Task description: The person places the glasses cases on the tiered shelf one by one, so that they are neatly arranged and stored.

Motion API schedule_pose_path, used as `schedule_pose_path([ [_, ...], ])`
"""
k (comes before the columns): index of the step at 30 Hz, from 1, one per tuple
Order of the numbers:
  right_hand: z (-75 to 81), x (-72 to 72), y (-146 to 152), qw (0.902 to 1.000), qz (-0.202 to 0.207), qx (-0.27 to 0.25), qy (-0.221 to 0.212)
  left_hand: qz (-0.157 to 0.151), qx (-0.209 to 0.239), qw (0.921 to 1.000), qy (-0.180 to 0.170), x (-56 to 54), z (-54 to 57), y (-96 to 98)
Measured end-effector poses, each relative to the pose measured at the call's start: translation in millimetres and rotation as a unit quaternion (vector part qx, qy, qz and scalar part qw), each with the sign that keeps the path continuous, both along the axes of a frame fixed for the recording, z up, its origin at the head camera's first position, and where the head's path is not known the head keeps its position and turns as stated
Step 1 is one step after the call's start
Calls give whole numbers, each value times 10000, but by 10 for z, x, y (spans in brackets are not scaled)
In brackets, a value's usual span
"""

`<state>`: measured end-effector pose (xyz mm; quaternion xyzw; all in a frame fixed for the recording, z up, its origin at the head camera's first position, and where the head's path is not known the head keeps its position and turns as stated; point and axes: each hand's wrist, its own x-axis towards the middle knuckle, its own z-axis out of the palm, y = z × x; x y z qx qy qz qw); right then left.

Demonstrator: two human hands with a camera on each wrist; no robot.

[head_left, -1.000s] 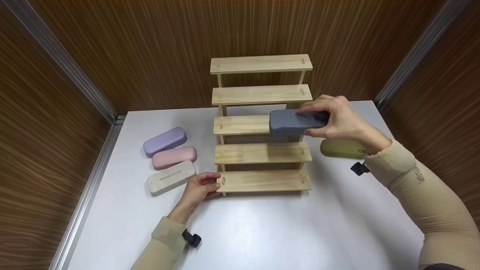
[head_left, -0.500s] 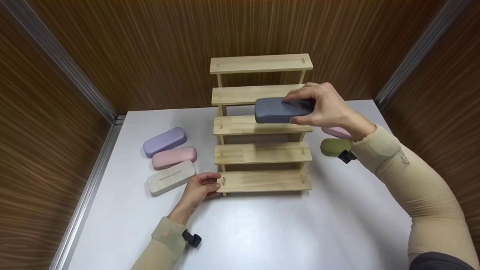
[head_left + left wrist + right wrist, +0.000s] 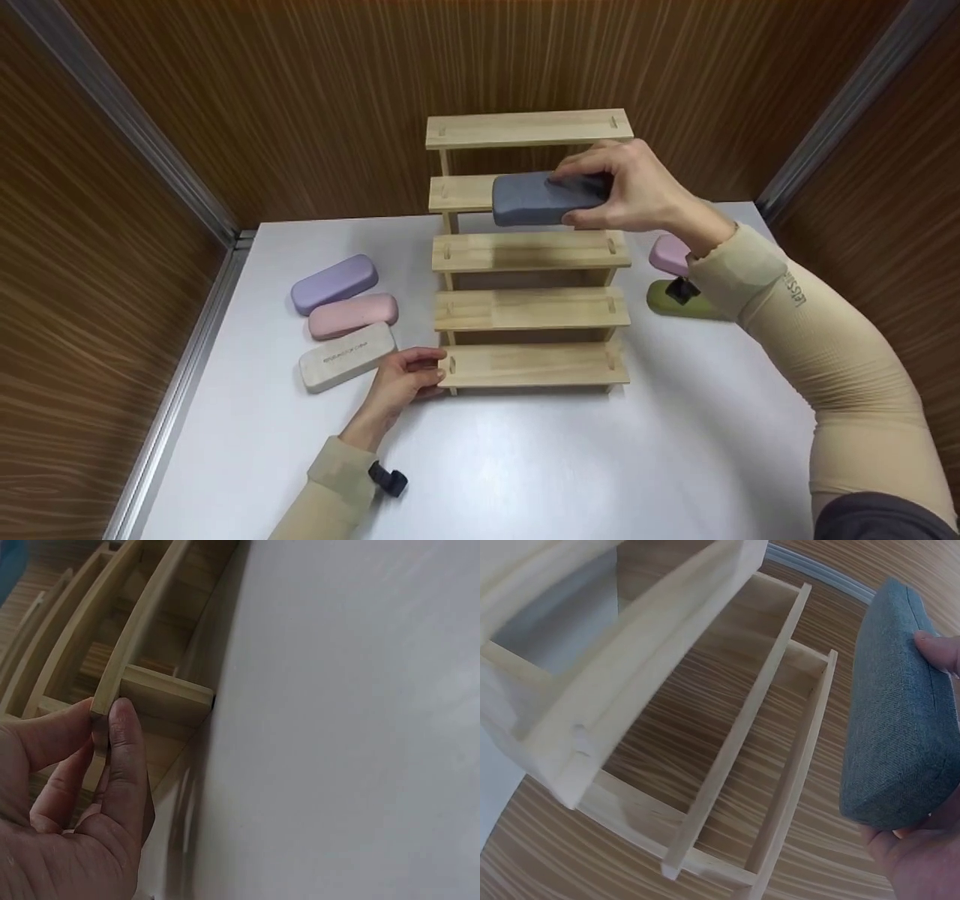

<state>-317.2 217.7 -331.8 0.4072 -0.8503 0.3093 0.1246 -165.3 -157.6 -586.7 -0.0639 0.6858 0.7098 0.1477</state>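
Note:
My right hand [image 3: 637, 187] grips a blue-grey glasses case [image 3: 532, 199] by its right end, thumb on the near side and fingers over the top. The case hangs in the air in front of the second shelf from the top of a wooden tiered rack [image 3: 529, 251]. Its fabric cover shows in the right wrist view, where the blue case [image 3: 896, 712] is apart from the rack's boards. My left hand [image 3: 401, 382] pinches the left end of the lowest shelf [image 3: 536, 366]. In the left wrist view, thumb and forefinger hold that board's corner [image 3: 105, 701].
Left of the rack lie a purple case [image 3: 334, 284], a pink case [image 3: 352, 316] and a white case [image 3: 347, 358]. A pink case [image 3: 668, 253] and an olive case [image 3: 686, 301] lie to the right, partly behind the right sleeve. Wood-grain walls [image 3: 360, 97] surround the white table [image 3: 510, 465].
My right hand has carried the blue-grey case up and to the left, from the middle shelf's height toward the second shelf from the top. The left hand keeps its hold on the lowest shelf.

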Motion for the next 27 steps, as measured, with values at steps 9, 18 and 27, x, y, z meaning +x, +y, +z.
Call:
schedule_pose_path([
  [9, 188, -134, -123, 9993, -317, -106, -177, 11, 112, 9999, -52, 25, -8, -8],
  [18, 331, -335, -269, 9980, -536, -138, -294, -34, 128, 9999, -25, 29, 3, -10],
  [27, 440, -559, -437, 9967, -664, 37, -466, -50, 174, 9998, -56, 23, 8, 15],
])
